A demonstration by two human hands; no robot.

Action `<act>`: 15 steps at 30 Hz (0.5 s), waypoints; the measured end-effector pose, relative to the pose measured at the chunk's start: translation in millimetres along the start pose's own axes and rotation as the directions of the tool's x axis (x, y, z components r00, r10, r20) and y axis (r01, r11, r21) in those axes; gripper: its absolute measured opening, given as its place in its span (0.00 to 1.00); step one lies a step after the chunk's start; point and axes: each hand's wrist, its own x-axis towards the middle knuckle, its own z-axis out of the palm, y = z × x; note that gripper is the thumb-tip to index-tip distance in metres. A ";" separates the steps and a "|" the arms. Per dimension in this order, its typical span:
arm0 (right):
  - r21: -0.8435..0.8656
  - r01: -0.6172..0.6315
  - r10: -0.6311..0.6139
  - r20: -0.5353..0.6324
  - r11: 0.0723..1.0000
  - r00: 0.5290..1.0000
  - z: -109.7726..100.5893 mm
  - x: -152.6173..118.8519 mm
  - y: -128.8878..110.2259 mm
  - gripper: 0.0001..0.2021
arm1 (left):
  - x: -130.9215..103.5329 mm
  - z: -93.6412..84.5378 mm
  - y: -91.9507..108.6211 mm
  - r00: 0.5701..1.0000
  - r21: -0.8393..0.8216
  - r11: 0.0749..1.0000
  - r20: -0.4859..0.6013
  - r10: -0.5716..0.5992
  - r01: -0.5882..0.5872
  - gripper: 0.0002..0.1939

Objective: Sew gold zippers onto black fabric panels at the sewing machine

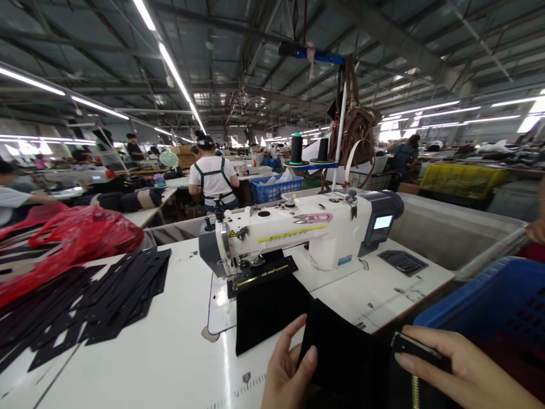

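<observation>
Black cloth (344, 352) fills the near foreground, raised between the left hand (289, 363) and the right hand (451, 358) at the front edge of a white table (170, 341). Left thumb and fingers close on its left edge, the index finger partly lifted. Right thumb and forefinger pinch a dark piece with a shiny edge (417, 345), gold zip teeth (415, 392) just below; whether that piece belongs to the cloth, I cannot tell.

Just beyond, a black panel (272, 312) with a gold zipper (264, 274) lies at the needle end of a white sewing machine (293, 230). Pink-handled snips (313, 218) rest against its arm, and 2 thread cones (296, 149) stand behind. Left of the machine spread black strips (123, 289) beside a red plastic bag (97, 233); at right sits a blue basket (460, 295).
</observation>
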 end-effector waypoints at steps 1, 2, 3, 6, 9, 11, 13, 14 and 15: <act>0.010 -0.010 0.009 0.087 1.000 0.996 -1.8 -0.4 -2.5 0.10 | -1.1 0.7 0.4 1.000 -0.003 1.000 0.013 0.026 -0.026 0.34; 0.017 -0.020 0.017 0.181 1.000 0.983 -3.6 -0.6 -5.3 0.09 | -2.0 1.2 1.0 0.998 0.007 0.999 0.022 0.053 -0.054 0.35; 0.019 -0.028 0.023 0.237 0.999 0.971 -5.3 -0.8 -8.0 0.08 | -2.9 1.7 1.6 0.997 0.031 0.996 0.026 0.079 -0.080 0.35; 0.023 -0.026 0.018 0.274 0.999 0.961 -8.9 -1.8 -13.4 0.09 | -4.7 2.7 4.7 0.989 0.165 0.975 0.023 0.145 -0.146 0.29; 0.005 -0.021 0.019 0.276 1.000 0.961 -9.6 -3.9 -13.5 0.11 | -5.3 4.1 10.4 0.991 0.280 0.952 0.066 0.112 -0.127 0.21; 0.004 -0.019 0.017 0.283 1.000 0.959 -9.0 -4.6 -12.2 0.12 | -4.7 5.1 14.6 0.991 0.338 0.934 0.109 0.082 -0.115 0.18; 0.031 -0.025 0.014 0.296 0.999 0.955 -7.8 -4.2 -10.7 0.11 | -3.2 6.0 17.4 0.990 0.409 0.904 0.115 0.082 -0.122 0.16; 0.047 -0.030 0.015 0.289 0.998 0.957 -7.0 -3.7 -9.9 0.10 | -2.2 6.4 17.8 0.992 0.445 0.888 0.102 0.075 -0.113 0.16; 0.063 -0.041 0.023 0.272 0.997 0.962 -6.1 -3.3 -9.1 0.10 | -1.2 7.0 17.5 0.995 0.471 0.877 0.084 0.059 -0.092 0.17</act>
